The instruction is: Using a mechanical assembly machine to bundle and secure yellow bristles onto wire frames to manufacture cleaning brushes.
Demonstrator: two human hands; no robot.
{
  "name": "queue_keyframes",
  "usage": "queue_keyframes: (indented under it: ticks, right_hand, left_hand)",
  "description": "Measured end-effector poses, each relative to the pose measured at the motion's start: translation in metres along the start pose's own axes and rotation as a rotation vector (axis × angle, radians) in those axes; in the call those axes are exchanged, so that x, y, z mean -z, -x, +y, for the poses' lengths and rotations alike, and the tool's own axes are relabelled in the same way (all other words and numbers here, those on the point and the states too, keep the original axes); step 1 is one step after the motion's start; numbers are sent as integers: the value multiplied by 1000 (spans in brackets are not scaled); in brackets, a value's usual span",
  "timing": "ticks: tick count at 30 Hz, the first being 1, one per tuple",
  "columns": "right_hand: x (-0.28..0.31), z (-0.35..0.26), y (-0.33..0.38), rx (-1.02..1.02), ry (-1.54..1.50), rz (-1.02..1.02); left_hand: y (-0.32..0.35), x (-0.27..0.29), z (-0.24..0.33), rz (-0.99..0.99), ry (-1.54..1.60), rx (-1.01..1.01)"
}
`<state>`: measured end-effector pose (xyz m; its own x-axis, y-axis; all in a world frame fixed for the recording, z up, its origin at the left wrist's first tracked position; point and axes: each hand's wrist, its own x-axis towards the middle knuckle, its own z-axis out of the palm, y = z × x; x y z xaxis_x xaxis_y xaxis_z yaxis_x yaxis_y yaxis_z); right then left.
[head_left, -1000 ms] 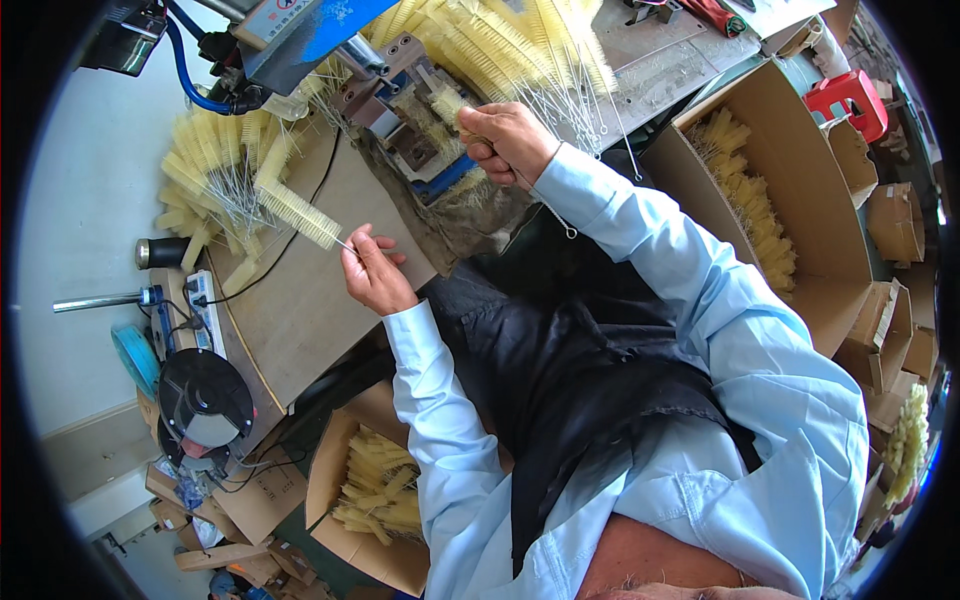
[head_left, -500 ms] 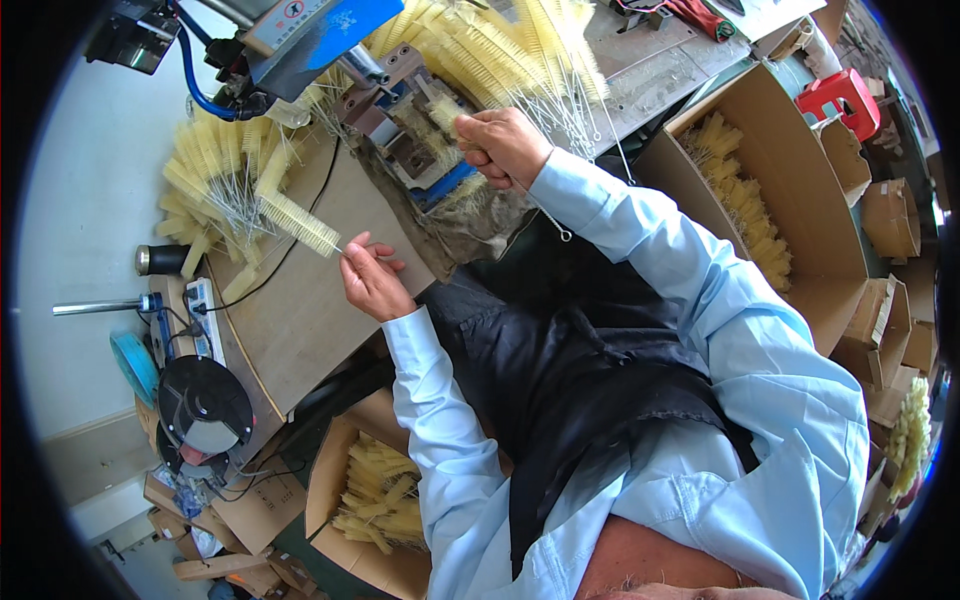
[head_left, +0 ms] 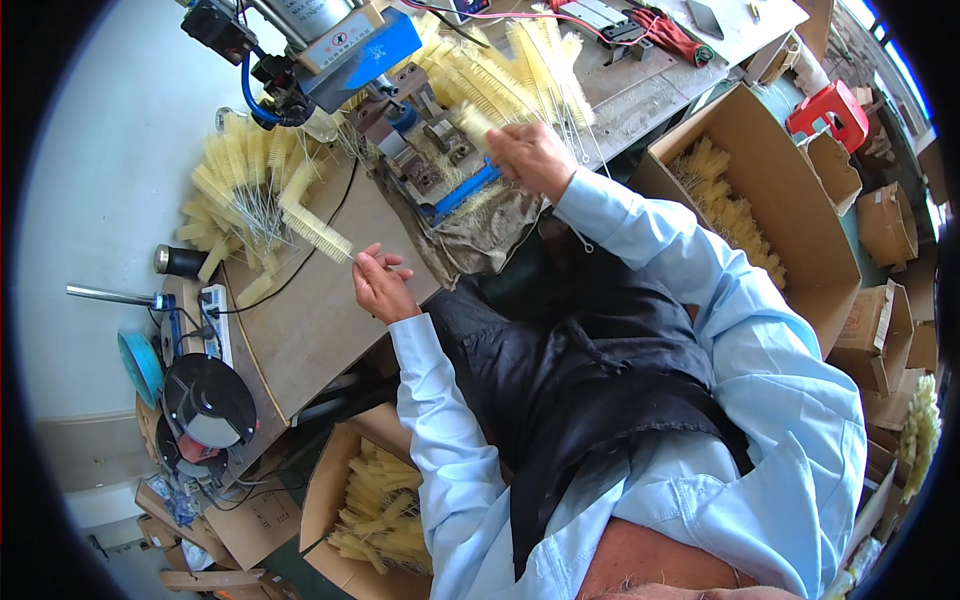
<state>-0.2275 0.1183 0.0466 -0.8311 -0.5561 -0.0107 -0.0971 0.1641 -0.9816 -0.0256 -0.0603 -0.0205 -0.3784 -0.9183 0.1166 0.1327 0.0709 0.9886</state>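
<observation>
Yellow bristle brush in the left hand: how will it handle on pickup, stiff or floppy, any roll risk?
The yellow brush probably stays stiff: it juts straight out from the left hand, pinched at one end, without sagging. Likely light, since fingertips alone carry it. It seems unlikely to roll far on the wooden bench; the bristles all round should catch.

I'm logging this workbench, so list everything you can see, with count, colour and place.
bottle brush: one, pale yellow, in left hand over the bench
bottle brush: one, pale yellow, in right hand at the machine
brush piles: two, yellow, bench left and behind the machine
machine: one, grey and blue, bench centre
workbench: one, brown, left
cardboard boxes: two holding brushes, brown, right and lower left
stool: one, red, upper right
power strip: one, white, bench edge
left hand: pinching a brush
right hand: gripping a brush
</observation>
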Motion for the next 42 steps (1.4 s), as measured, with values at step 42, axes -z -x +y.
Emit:
queue_keyframes:
  ticks: [42]
  right_hand:
    - [-80,-17,-42,-662,-892,-527]
  left_hand:
    - [-9,-3,2,-24,46,58]
